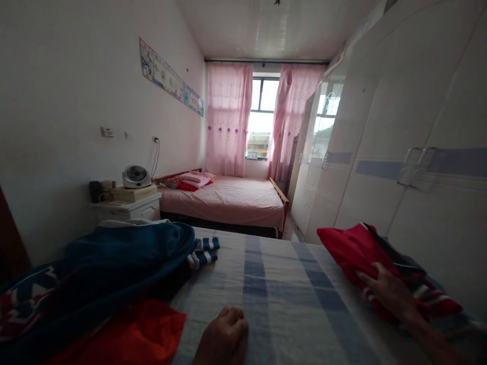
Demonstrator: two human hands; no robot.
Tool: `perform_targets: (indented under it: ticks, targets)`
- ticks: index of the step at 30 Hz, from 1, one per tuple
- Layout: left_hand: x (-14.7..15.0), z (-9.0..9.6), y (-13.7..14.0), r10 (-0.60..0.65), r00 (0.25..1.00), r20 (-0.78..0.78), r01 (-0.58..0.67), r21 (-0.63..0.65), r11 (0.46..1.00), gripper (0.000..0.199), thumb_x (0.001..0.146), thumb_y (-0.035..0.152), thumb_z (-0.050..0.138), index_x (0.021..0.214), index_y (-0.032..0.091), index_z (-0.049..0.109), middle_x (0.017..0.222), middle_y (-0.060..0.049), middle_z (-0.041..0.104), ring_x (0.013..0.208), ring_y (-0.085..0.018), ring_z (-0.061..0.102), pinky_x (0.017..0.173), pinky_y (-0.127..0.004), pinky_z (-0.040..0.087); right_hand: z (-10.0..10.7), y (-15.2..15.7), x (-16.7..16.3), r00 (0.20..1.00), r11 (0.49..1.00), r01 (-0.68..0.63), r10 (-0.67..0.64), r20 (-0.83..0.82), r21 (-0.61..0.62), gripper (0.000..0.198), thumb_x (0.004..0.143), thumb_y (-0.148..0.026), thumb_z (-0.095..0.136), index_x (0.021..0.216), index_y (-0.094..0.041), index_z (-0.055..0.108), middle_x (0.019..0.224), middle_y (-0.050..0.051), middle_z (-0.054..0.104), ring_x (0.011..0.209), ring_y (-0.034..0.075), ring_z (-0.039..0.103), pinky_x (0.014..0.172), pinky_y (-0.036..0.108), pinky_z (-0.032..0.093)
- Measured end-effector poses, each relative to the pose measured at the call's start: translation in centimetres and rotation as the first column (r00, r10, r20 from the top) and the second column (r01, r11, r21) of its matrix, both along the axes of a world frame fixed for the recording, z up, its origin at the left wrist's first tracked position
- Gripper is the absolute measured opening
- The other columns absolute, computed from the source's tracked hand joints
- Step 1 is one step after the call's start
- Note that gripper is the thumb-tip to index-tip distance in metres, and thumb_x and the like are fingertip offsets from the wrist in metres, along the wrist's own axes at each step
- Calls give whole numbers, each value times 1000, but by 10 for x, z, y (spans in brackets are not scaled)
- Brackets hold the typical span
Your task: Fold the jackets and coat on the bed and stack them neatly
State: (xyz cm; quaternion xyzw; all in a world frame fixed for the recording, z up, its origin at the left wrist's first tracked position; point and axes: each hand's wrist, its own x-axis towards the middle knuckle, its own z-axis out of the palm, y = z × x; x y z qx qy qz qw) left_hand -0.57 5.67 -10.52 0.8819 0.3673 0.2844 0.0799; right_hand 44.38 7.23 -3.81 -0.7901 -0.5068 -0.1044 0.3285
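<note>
My left hand [225, 332] rests on the striped bedsheet [283, 284] near the bottom edge, its fingers curled into a loose fist. No item shows in it. On the right, my right hand [390, 294] lies with stretched fingers on top of a folded red garment [346, 246] with dark panels and white stripes. Left of my left hand is a heap of clothes: a teal garment [144, 251] with blue-and-white striped cuffs [210, 243] lies over an orange-red cloth [152, 329].
Ahead stands a second bed with a pink sheet [243, 200] and folded bedding [194, 180]. A small fan [137, 176] sits on a white bedside cabinet [146, 209] at the left. White wardrobes [380, 197] line the right side. Pink curtains [228, 116] flank the window.
</note>
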Motion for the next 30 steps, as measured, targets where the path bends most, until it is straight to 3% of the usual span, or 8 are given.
perform_targets:
  ticks: [4,7,11,16,19,22,27,30]
  targets:
    - [-1,11,-8,12,1000,21,-11,-77,997,20,76,9,46,81,20,61,98,-7,62,93,-21,57,83,-32,46,52,-21,-71,970,984,-125,149,-192,129,47,62,-53,54,92,-16,57,79,10,66,75,29,63,66,37,48]
    - [-4,10,-8,35,992,119,-15,-167,986,30,77,13,46,101,23,61,111,-6,60,102,-21,56,90,-33,44,93,-47,-124,816,929,-281,364,-450,241,41,65,-52,59,91,-20,57,76,3,65,65,21,60,58,30,48]
    - [-9,16,-4,174,921,349,-2,-443,897,43,89,34,37,129,19,46,124,-10,54,104,-19,58,90,-31,46,113,-76,-159,779,889,-322,445,-442,326,31,66,-49,62,80,-22,57,68,-2,58,60,16,54,53,26,45]
    - [-14,32,-5,237,793,561,132,-538,833,52,91,45,33,134,18,40,138,-8,45,128,-21,39,107,-35,31,56,-83,-154,884,923,-381,380,-273,52,33,77,-55,50,69,-23,54,62,-3,56,60,15,52,58,25,41]
    - [-14,34,-4,222,808,546,135,-538,832,52,83,44,49,127,17,47,129,-10,53,114,-24,53,97,-35,41,3,-81,-135,904,930,-358,323,-281,-84,41,83,-56,37,65,-23,52,61,-1,59,61,17,54,62,27,42]
    - [-14,31,-2,249,841,480,74,-558,827,46,80,42,52,116,13,53,113,-12,63,101,-26,59,88,-36,45,-35,-83,-113,903,955,-294,262,-341,-44,47,85,-56,28,65,-23,54,67,3,65,70,20,60,70,30,45]
    - [-15,32,0,260,839,478,62,-559,827,38,78,38,55,107,14,54,107,-9,64,99,-25,59,88,-33,44,-51,-84,-97,909,982,-186,184,-374,31,49,84,-55,24,68,-23,57,78,7,70,81,23,63,78,32,46]
    - [-11,56,-4,235,834,500,67,-514,855,32,78,38,54,101,15,54,94,-5,64,86,-22,60,77,-31,47,-51,-82,-99,911,979,-200,197,-363,31,46,84,-54,25,67,-25,56,77,6,69,80,22,63,79,32,45]
